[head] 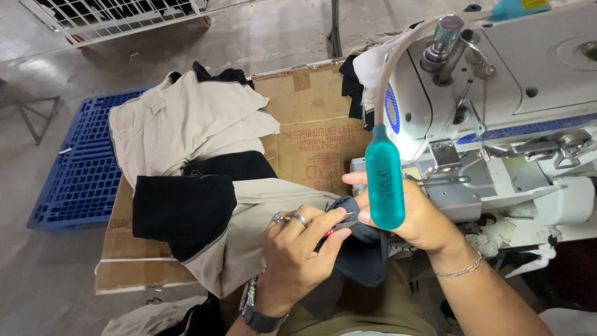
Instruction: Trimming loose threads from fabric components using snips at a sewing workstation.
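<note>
My left hand (295, 252), with rings and a wristwatch, is closed around small red-handled thread snips (339, 224), whose blades touch a dark navy fabric piece (360, 249). My right hand (420, 221), with a chain bracelet, grips the same dark piece from the right, just in front of the white sewing machine (528, 81). A teal lamp head (384, 186) on a white flexible neck hangs in front of my right hand and hides some of its fingers. The beige and black garment (249, 218) attached to the dark piece drapes off to the left.
A pile of beige and black garments (186, 118) lies on a flattened cardboard box (317, 130) to the left. A blue plastic pallet (81, 168) sits on the concrete floor beyond it. A white wire cage (112, 15) stands at the top left.
</note>
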